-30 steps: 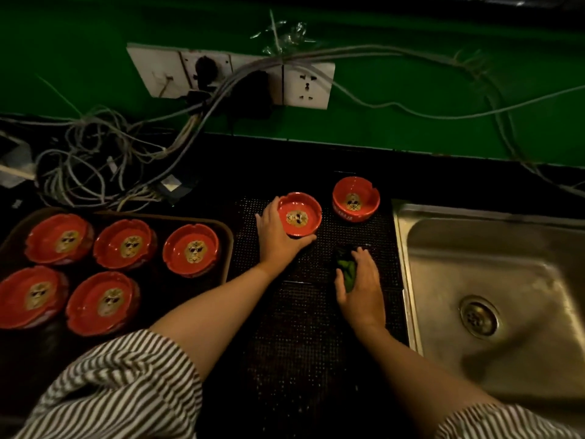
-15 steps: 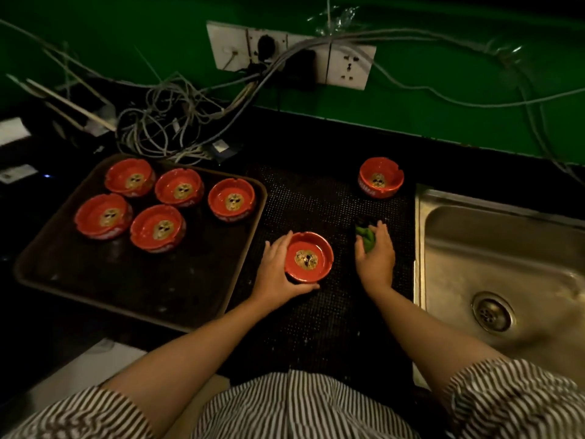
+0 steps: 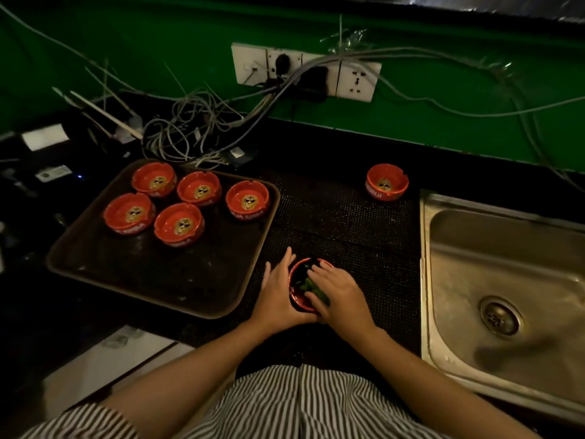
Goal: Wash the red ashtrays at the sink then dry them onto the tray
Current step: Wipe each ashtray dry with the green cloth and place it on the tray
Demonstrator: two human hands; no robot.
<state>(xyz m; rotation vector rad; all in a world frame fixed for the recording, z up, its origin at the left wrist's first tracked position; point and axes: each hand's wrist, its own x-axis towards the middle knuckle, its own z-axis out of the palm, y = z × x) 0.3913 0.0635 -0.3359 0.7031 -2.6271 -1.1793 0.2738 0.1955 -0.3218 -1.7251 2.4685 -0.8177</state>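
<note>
Now the red ashtray (image 3: pixel 299 299) sits on the dark mat (image 3: pixel 348 236) at the near edge of the table, drawn closer than half a second ago. The left hand (image 3: pixel 277 296) cups its side, fingers fairly straight and spread. The right hand (image 3: pixel 340 296), which lay beside it then, has come over the bowl and presses a green cloth (image 3: pixel 311 288) inside, fingers curled on it. That looks like drying under way. Five ashtrays (image 3: pixel 183 224) sit on the tray (image 3: pixel 158 280); one more (image 3: pixel 386 182) waits near the sink (image 3: pixel 506 280).
</note>
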